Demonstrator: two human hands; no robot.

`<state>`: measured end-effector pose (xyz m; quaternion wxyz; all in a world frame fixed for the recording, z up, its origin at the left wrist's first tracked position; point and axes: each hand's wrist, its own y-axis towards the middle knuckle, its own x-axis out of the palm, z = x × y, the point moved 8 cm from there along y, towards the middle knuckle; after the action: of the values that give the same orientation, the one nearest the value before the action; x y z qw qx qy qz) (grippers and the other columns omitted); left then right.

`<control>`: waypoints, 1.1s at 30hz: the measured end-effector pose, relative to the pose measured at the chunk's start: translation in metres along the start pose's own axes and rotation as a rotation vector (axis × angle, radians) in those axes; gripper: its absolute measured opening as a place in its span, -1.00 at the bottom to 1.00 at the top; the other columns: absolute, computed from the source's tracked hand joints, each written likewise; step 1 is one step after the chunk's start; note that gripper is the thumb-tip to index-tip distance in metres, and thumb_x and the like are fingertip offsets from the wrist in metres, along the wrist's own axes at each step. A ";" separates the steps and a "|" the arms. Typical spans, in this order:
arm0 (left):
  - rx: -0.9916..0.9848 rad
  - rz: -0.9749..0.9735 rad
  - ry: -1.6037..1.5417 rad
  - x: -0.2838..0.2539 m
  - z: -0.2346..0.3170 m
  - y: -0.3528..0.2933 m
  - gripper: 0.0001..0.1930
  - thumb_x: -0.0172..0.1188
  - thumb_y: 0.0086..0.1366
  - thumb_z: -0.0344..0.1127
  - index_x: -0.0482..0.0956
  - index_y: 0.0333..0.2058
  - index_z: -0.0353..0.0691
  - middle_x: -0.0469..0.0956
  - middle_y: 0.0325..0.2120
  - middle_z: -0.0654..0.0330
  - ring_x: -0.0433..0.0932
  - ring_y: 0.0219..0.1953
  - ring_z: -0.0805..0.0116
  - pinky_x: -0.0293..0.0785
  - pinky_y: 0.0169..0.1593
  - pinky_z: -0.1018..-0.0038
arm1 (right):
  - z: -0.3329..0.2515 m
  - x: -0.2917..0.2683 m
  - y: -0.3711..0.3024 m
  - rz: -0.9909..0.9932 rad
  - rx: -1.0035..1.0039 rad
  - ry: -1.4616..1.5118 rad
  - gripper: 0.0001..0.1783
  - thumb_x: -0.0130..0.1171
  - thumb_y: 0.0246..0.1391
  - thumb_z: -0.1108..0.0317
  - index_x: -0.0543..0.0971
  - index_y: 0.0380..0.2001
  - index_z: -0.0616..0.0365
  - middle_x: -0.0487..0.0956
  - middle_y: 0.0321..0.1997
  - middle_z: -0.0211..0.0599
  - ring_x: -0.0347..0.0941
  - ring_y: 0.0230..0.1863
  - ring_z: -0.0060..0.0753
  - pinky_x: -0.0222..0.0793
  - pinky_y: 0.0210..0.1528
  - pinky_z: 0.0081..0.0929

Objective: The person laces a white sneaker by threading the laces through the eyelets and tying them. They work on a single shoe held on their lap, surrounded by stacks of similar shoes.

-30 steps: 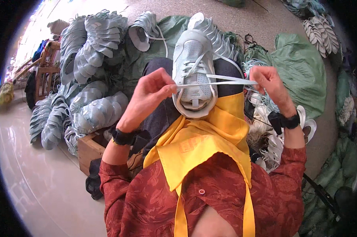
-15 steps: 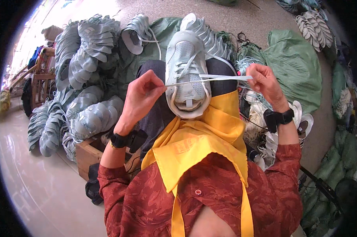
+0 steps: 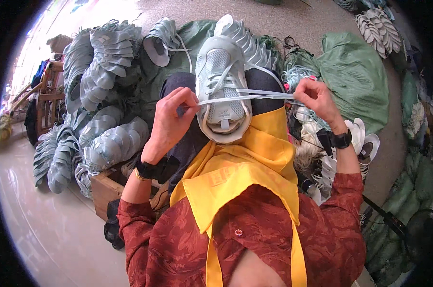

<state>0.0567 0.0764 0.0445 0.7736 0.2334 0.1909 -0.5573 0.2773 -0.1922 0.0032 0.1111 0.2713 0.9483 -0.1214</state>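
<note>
A pale grey-blue sneaker upper (image 3: 221, 67) lies across my lap, its toe pointing away and its heel opening towards me. Its lower eyelets are threaded with a flat white shoelace (image 3: 264, 94). My left hand (image 3: 174, 119), at the shoe's left side, pinches the lace between thumb and fingers. To the right of the shoe, my right hand (image 3: 318, 101) pinches the lace too. Between the two hands the lace runs stretched across the tongue. Another length of it trails over the right side of the upper.
Stacked shoe uppers (image 3: 104, 62) hang and lie in bundles on the left, over a wooden box (image 3: 106, 191). A green sack (image 3: 355, 81) rests at the right, near a tangle of pale laces (image 3: 300, 76). A yellow apron (image 3: 235, 186) covers my lap.
Both hands and the shoe have shifted slightly left in the picture. The lace looks wider and flatter near my left hand, and my right hand sits slightly closer in.
</note>
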 end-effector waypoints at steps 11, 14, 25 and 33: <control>0.000 -0.050 0.000 0.001 0.002 -0.004 -0.90 0.23 0.15 -0.63 0.53 -0.39 -0.32 0.55 -0.44 0.16 0.57 -0.41 0.28 0.45 -0.36 0.44 | 0.003 0.008 0.002 0.117 -0.049 -0.247 -0.82 0.33 0.24 0.36 0.58 -0.41 0.19 0.52 -0.51 -0.63 0.39 -0.46 -0.81 0.32 -0.41 -0.70; -0.014 -0.017 0.010 0.000 0.003 -0.005 -0.91 0.23 0.15 -0.62 0.53 -0.40 -0.32 0.55 -0.45 0.16 0.56 -0.43 0.28 0.45 -0.36 0.44 | 0.007 0.007 0.004 0.125 -0.026 -0.224 -0.78 0.34 0.23 0.33 0.58 -0.44 0.20 0.51 -0.54 -0.60 0.35 -0.50 -0.81 0.29 -0.44 -0.68; 0.072 0.048 -0.031 -0.003 0.033 0.007 -0.91 0.23 0.15 -0.61 0.54 -0.40 -0.30 0.54 -0.43 0.14 0.58 -0.43 0.24 0.47 -0.38 0.40 | -0.085 0.083 0.052 0.011 -0.146 0.006 -0.85 0.29 0.22 0.49 0.65 -0.14 0.26 0.68 -0.26 -0.48 0.49 -0.42 -0.77 0.39 -0.38 -0.74; 0.126 0.053 -0.121 0.002 0.040 0.010 -0.91 0.23 0.14 -0.61 0.55 -0.39 -0.32 0.53 -0.45 0.11 0.59 -0.42 0.20 0.49 -0.36 0.38 | -0.099 0.143 0.056 -0.268 -0.061 0.025 -0.86 0.26 0.22 0.54 0.64 -0.17 0.33 0.69 -0.32 -0.36 0.64 -0.37 -0.62 0.58 -0.31 -0.61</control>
<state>0.0678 0.0550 0.0776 0.7818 0.2525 0.1019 -0.5609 0.1747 -0.0473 0.0477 0.0901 0.1402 0.9806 -0.1030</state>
